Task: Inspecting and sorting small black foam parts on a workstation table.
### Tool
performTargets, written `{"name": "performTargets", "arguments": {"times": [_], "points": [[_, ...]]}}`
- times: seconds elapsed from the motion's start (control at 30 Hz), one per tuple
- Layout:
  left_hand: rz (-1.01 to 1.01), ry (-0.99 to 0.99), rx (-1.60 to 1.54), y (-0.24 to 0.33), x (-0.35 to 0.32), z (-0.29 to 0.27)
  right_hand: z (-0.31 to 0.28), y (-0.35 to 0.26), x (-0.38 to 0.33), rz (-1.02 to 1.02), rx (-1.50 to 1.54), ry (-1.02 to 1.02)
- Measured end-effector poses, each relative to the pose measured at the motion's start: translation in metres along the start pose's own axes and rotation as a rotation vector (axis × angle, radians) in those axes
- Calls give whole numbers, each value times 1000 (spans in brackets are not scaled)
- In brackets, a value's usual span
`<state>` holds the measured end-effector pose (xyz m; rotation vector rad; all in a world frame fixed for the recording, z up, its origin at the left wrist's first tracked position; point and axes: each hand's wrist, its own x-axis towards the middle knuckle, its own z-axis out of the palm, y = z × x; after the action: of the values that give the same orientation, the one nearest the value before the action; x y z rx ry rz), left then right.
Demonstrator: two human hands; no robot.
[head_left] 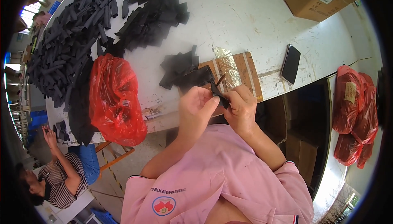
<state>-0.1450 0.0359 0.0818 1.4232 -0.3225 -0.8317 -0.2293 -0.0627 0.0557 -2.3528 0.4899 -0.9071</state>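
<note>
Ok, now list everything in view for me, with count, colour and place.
Table: one, white, centre
Rolled pieces: too many to count, dark grey, table's far left
Flat pieces: many, black, right of the rolls
Smaller pile: one, black, left of the board
Board: one, brown, near edge
Phone: one, dark screen, right of the board
Carton: one, brown, far right corner
Red bag: one, red, near edge, left
Other bags: several, red, far right
Co-worker: one, striped top, lower left
Strip: one, black, between the hands
Shirt: one, pink, on the wearer
Left hand, right hand: two, bare, at the strip
</note>
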Motion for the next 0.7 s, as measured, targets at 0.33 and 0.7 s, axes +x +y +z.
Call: {"name": "performTargets", "arguments": {"times": [0.33,0.7], "points": [[-4,50,-3,-20,6,-5,-10,-10,-7,170,128,-305],[570,245,688,-41,-2,-6,15,-4,-15,-100,-36,-170]]}}
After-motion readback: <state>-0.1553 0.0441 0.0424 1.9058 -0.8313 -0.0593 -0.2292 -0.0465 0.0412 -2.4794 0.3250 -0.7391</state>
